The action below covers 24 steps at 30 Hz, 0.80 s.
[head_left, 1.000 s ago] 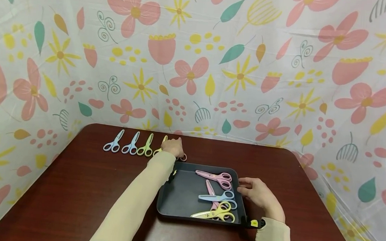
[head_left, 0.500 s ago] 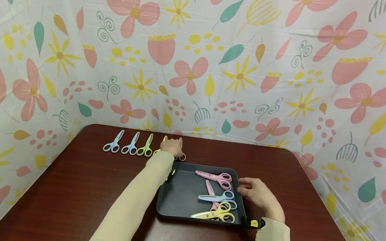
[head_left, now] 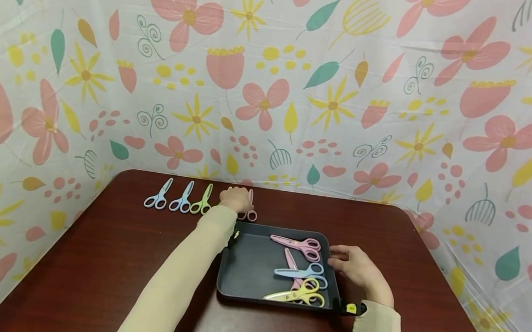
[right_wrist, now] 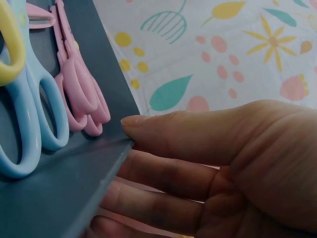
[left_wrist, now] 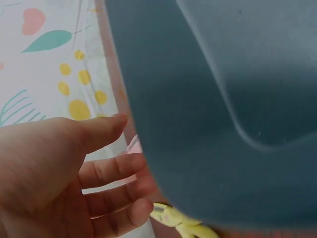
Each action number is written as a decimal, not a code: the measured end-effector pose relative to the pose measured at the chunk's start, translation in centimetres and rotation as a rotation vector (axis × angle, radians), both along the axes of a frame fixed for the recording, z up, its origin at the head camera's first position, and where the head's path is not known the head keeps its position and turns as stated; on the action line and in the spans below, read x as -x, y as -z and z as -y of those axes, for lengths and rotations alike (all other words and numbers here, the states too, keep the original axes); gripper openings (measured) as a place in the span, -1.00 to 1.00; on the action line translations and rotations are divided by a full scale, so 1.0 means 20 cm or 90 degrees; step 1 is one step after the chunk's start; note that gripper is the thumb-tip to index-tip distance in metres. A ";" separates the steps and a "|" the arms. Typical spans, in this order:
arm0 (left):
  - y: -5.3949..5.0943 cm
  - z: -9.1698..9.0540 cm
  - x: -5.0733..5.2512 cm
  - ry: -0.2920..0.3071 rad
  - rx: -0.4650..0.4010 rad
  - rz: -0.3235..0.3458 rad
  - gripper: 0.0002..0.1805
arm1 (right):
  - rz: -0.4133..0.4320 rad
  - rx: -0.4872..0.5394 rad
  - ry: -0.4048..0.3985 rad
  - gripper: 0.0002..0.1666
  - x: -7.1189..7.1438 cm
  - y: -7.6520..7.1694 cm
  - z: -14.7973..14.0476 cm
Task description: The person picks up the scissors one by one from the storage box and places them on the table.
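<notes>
My left hand (head_left: 236, 199) reaches past the far edge of a dark grey tray (head_left: 247, 270) and covers most of a yellow pair of scissors on the table. Pink scissors (head_left: 247, 212) lie just right of it. In the left wrist view, its thumb and fingers are apart with nothing between them; yellow scissors (left_wrist: 181, 220) show near the little finger. My right hand (head_left: 357, 268) holds the tray's right side, thumb at the rim and fingers outside the wall. Inside the tray lie pink scissors (head_left: 298, 245), blue scissors (head_left: 303, 272) and yellow scissors (head_left: 300, 293), some overlapping.
Further left along the table's back stand out blue scissors (head_left: 158, 194), another blue pair (head_left: 182, 197) and green scissors (head_left: 202, 200) in a row. The brown table (head_left: 107, 258) meets a flower-patterned cloth (head_left: 270, 86) behind it.
The left hand has shifted slightly left over the yellow scissors, uncovering more of the pink pair beside it. The right hand and tray stay in place.
</notes>
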<state>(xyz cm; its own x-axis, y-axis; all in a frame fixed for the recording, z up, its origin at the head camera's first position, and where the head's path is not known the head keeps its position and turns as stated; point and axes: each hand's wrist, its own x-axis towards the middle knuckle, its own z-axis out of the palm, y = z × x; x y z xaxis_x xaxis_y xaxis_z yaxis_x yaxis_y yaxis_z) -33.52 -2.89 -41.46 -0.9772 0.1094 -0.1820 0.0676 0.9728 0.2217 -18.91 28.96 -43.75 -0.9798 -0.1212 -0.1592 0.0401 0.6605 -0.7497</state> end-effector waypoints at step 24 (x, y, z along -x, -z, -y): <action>-0.05 0.21 -0.28 0.084 -0.239 -0.019 -0.61 | -0.002 -0.001 -0.015 -0.53 0.01 0.00 0.00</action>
